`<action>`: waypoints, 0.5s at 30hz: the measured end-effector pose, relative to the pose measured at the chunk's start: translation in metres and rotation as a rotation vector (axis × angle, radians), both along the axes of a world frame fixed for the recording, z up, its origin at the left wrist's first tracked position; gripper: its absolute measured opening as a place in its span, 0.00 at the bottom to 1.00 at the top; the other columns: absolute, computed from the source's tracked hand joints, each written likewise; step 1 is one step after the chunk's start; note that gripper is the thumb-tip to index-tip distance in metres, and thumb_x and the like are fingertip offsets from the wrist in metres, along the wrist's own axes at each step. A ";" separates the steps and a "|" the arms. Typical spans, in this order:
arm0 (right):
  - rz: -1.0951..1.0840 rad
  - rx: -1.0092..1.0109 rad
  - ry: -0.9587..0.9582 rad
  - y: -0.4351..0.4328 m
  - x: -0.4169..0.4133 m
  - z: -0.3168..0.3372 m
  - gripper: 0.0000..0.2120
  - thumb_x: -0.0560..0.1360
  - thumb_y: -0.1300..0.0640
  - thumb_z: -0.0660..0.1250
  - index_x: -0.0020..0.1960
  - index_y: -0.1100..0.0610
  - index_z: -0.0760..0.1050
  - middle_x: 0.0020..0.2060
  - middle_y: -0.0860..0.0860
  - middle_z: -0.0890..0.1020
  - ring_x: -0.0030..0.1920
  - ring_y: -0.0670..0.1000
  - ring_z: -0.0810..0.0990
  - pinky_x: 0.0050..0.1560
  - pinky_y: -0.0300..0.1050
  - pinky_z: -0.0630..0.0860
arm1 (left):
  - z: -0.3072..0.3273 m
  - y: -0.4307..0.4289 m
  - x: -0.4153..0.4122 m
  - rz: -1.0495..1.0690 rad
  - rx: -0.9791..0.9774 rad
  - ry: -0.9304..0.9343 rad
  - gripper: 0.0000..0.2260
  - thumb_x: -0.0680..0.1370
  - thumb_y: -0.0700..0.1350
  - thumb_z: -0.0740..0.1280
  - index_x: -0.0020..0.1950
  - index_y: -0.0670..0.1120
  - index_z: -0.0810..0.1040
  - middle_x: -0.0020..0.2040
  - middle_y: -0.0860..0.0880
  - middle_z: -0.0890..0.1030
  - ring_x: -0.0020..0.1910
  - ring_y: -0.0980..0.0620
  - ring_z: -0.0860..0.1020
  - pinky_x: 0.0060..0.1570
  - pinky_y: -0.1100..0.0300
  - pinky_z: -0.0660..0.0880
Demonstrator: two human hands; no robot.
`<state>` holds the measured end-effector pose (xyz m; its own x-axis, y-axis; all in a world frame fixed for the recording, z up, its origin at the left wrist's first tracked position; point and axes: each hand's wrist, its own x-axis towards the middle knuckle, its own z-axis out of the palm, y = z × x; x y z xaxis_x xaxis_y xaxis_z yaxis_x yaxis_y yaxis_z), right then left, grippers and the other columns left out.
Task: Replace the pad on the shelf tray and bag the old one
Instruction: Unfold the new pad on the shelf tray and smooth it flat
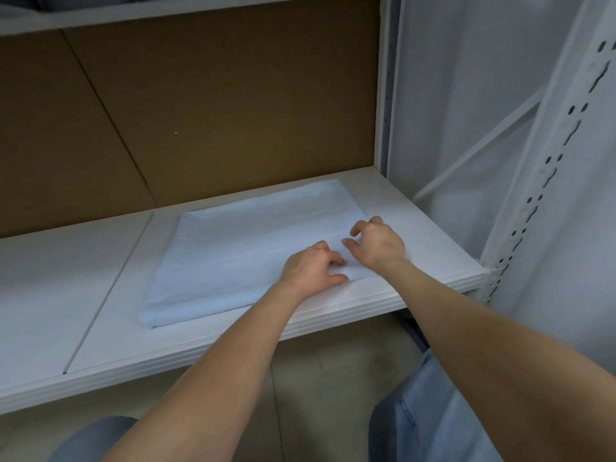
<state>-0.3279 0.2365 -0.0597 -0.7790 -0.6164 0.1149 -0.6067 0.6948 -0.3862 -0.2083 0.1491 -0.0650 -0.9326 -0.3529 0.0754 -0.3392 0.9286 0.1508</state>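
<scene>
Looking down through the head camera, I see the pad (240, 251), a pale blue folded cloth-like rectangle, lying flat on the white shelf tray (83, 295), right of the tray's panel seam and nearer its right end. Its long axis runs diagonally, from the near-left corner by the tray's front lip up toward the far-right corner near the brown backboard (200, 105). The near-left edge shows a thick rounded fold. Both my hands sit at the pad's near-right corner. Left hand (311, 268): fingers curled, thumb under or against the front edge, pinching a bit of the pad. Right hand (376, 243): just beside the left, fingers bent claw-like with tips on the pad's surface; I cannot tell whether it has actually gathered any fabric. The two hands nearly touch. To the right stands the white perforated shelf upright (540, 195). Below the tray, jeans-clad knees (433, 411) and grey floor.
</scene>
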 end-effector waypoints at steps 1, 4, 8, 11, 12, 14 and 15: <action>0.062 0.003 0.000 -0.002 0.008 0.001 0.19 0.77 0.41 0.62 0.63 0.50 0.74 0.61 0.52 0.72 0.58 0.53 0.75 0.56 0.48 0.76 | 0.001 -0.006 0.013 0.035 -0.018 -0.006 0.19 0.75 0.59 0.65 0.64 0.57 0.76 0.59 0.53 0.74 0.57 0.53 0.75 0.51 0.59 0.74; 0.231 0.030 -0.047 -0.009 0.029 0.001 0.21 0.73 0.37 0.65 0.61 0.48 0.76 0.59 0.50 0.75 0.57 0.52 0.76 0.55 0.47 0.76 | 0.004 -0.021 0.046 0.128 -0.041 -0.017 0.20 0.75 0.61 0.64 0.65 0.56 0.75 0.60 0.53 0.73 0.57 0.53 0.75 0.51 0.59 0.73; 0.421 0.155 -0.045 -0.025 0.067 -0.005 0.24 0.71 0.37 0.68 0.62 0.47 0.76 0.59 0.49 0.75 0.60 0.52 0.74 0.57 0.48 0.74 | 0.005 -0.038 0.094 0.229 -0.057 -0.093 0.20 0.76 0.60 0.63 0.67 0.56 0.74 0.61 0.52 0.72 0.59 0.51 0.75 0.52 0.57 0.73; 0.461 0.213 0.032 -0.038 0.088 -0.006 0.17 0.75 0.45 0.66 0.62 0.47 0.75 0.60 0.50 0.74 0.61 0.53 0.73 0.56 0.45 0.72 | 0.003 -0.053 0.124 0.294 -0.057 -0.140 0.19 0.77 0.55 0.63 0.67 0.55 0.73 0.62 0.51 0.71 0.60 0.49 0.75 0.55 0.55 0.73; 0.475 0.233 0.059 -0.041 0.093 -0.006 0.15 0.76 0.47 0.64 0.62 0.48 0.75 0.61 0.50 0.73 0.60 0.53 0.74 0.55 0.45 0.71 | 0.001 -0.057 0.130 0.304 -0.069 -0.146 0.18 0.78 0.53 0.63 0.67 0.54 0.73 0.62 0.50 0.71 0.59 0.48 0.75 0.54 0.55 0.73; 0.494 0.274 0.107 -0.045 0.100 -0.005 0.14 0.77 0.51 0.63 0.61 0.50 0.74 0.60 0.51 0.73 0.59 0.55 0.75 0.53 0.45 0.70 | -0.002 -0.062 0.137 0.321 -0.094 -0.137 0.17 0.78 0.49 0.62 0.67 0.52 0.74 0.61 0.48 0.72 0.56 0.45 0.77 0.52 0.55 0.73; 0.499 0.290 0.132 -0.047 0.102 -0.005 0.13 0.76 0.52 0.62 0.61 0.50 0.73 0.60 0.51 0.73 0.58 0.56 0.75 0.52 0.45 0.70 | -0.003 -0.063 0.138 0.330 -0.110 -0.135 0.16 0.78 0.47 0.62 0.66 0.51 0.74 0.61 0.47 0.72 0.55 0.44 0.77 0.50 0.55 0.73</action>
<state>-0.2261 0.1891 -0.0646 -0.3773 -0.9254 -0.0367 -0.9174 0.3788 -0.1218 -0.0705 0.0865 -0.0677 -0.7742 -0.6328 0.0133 -0.6329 0.7742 -0.0100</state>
